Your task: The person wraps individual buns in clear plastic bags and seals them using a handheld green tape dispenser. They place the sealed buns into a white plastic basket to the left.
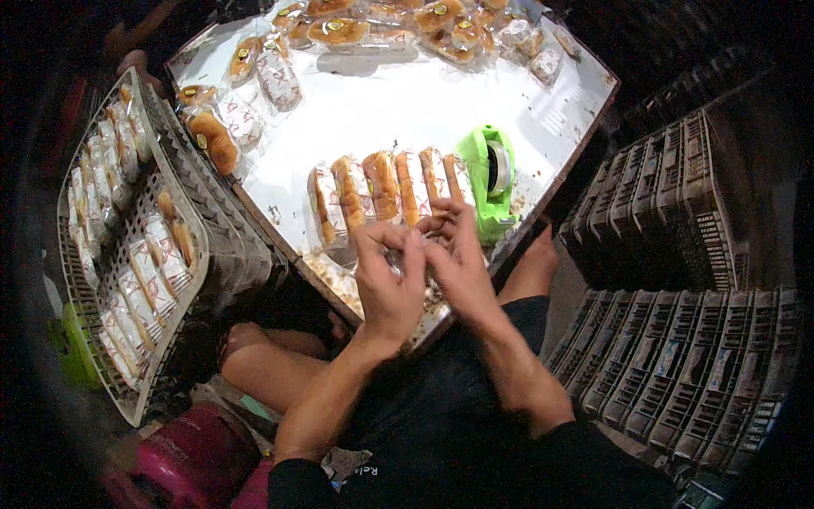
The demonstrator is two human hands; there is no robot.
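Several long golden bread rolls in clear printed wrappers (pixel 382 185) stand side by side in a row near the front of the white table (pixel 365 102). Just in front of the row, my left hand (pixel 388 276) and my right hand (pixel 462 263) meet, thumbs and fingertips pinched close together. Whatever lies between those fingertips is too small or hidden to make out. My right fingers overlap the near ends of the rolls at the row's right side. A bright green tape dispenser (pixel 485 174) with a roll of tape stands right beside the row.
More wrapped buns (pixel 339 32) are heaped along the table's far edge and left corner. At the left, a tilted plastic crate (pixel 191 284) holds rows of wrapped rolls. Stacked crates (pixel 657 208) and ribbed crates (pixel 670 365) stand at the right. A dark pink container (pixel 199 454) is low at left.
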